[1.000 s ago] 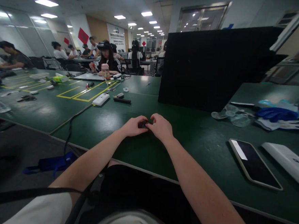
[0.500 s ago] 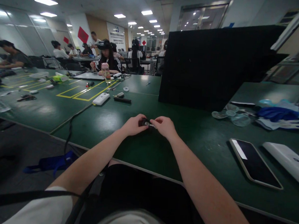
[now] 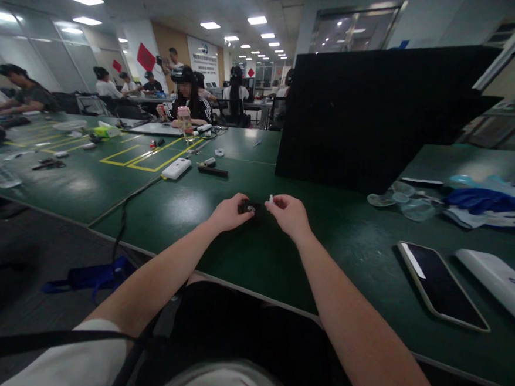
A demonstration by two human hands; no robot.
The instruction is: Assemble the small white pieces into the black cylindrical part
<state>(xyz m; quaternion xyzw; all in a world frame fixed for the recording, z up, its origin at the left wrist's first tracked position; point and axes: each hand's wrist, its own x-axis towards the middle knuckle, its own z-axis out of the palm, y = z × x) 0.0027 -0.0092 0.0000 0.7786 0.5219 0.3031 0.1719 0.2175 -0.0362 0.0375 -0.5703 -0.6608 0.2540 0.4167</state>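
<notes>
My left hand [image 3: 231,213] is closed on a small black part [image 3: 251,206] with a round, silvery disc on its face. A small white piece [image 3: 271,199] sits pinched between the thumb and fingertips of my right hand [image 3: 290,213]. The two hands are held just above the green table [image 3: 185,211], with a narrow gap between the black part and the white piece. Both items are too small for me to tell their exact kind.
A large black panel [image 3: 355,117] stands ahead to the right. On the right lie a phone [image 3: 445,288], a white device [image 3: 498,283] and blue gloves [image 3: 481,200]. A white power bank [image 3: 177,168] with a cable and a dark bar [image 3: 213,171] lie left. A person [image 3: 187,100] sits opposite.
My right hand has drawn the white piece up and away from the black part, and the piece now points upward. My left hand has stayed nearly in place, holding the black part.
</notes>
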